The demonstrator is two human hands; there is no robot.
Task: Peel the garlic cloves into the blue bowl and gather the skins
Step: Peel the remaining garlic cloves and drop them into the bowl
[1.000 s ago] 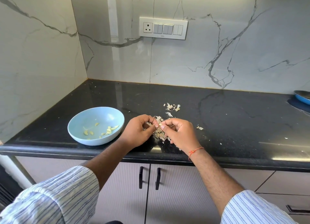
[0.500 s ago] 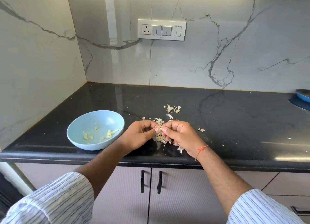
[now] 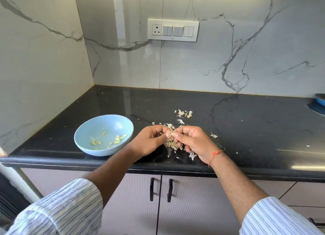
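I judge the job well underway but unfinished. The blue bowl (image 3: 103,134) sits on the table (image 3: 246,129) left of my hands and holds a scatter of peeled cloves (image 3: 118,139). The skins (image 3: 173,143) are not gathered: one loose heap lies under my hands, a smaller cluster (image 3: 183,113) sits further back, and stray flakes dot the dark surface. My left hand (image 3: 149,141) and right hand (image 3: 192,141) meet fingertip to fingertip above the heap, both curled and pinching one small garlic clove (image 3: 171,133) between them. That clove is just right of the bowl, near but apart from its rim.
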